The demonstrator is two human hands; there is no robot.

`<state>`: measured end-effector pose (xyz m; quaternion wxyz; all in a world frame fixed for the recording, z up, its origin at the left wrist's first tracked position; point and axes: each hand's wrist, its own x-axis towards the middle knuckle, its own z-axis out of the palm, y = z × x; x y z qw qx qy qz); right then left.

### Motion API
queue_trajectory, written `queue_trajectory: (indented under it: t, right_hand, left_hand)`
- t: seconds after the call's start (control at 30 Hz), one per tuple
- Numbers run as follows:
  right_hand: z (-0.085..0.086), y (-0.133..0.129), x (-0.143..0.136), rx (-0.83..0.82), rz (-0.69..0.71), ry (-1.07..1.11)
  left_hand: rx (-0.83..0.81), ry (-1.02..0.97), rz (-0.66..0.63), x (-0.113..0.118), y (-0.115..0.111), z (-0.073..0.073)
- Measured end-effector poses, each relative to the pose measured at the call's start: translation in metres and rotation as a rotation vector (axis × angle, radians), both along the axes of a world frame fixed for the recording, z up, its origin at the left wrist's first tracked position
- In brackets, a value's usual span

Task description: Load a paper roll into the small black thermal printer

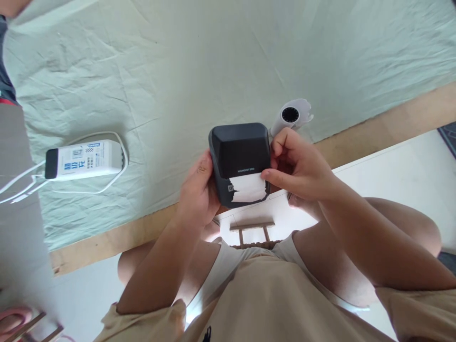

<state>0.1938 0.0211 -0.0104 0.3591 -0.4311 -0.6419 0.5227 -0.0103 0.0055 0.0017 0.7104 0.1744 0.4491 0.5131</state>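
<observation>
A black label printer (240,149) with pale lettering is held up above the table's near edge. My left hand (199,190) grips its left side, fingers wrapped underneath. Across its lower face lies a white paper patch (249,187) with ragged edges. My right hand (299,164) is at the printer's right side, its thumb on the top right corner of the paper and its other fingers curled against the side. Just beyond the right hand, a white roll (290,115) with a dark round end and a torn, curling edge lies on the cloth.
A pale green cloth (199,71) covers the table, whose bare wooden edge (117,237) shows along the near side. On the left lies a white power strip or charger (89,159) with blue print and white cables. Part of another person (12,7) shows at the top left.
</observation>
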Motion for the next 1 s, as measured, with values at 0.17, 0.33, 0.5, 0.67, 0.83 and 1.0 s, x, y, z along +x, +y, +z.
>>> queue_trajectory:
  t: [0.17, 0.33, 0.5, 0.67, 0.83, 1.0]
  right_hand:
    - [0.015, 0.000, 0.002, 0.057, -0.034, -0.068]
    - [0.036, -0.006, -0.005, 0.350, -0.291, -0.088]
    - [0.046, 0.001, -0.020, 0.493, -0.409, -0.316]
    - [0.054, 0.009, -0.024, 0.542, -0.108, -0.838]
    - [0.061, 0.015, -0.027, 0.447, 0.086, -0.967]
    - [0.070, 0.006, -0.018, 0.458, 0.005, -0.771]
  left_hand:
    - [-0.051, 0.022, 0.006, 0.000, 0.004, 0.008]
    - [-0.085, -0.004, -0.024, 0.002, 0.005, 0.011]
    - [-0.057, 0.021, -0.074, -0.001, 0.005, 0.011]
    - [0.008, 0.083, -0.070, -0.004, 0.001, 0.005]
    - [0.036, 0.037, -0.237, -0.013, -0.009, 0.002]
    - [0.061, 0.015, -0.249, -0.016, -0.010, 0.006]
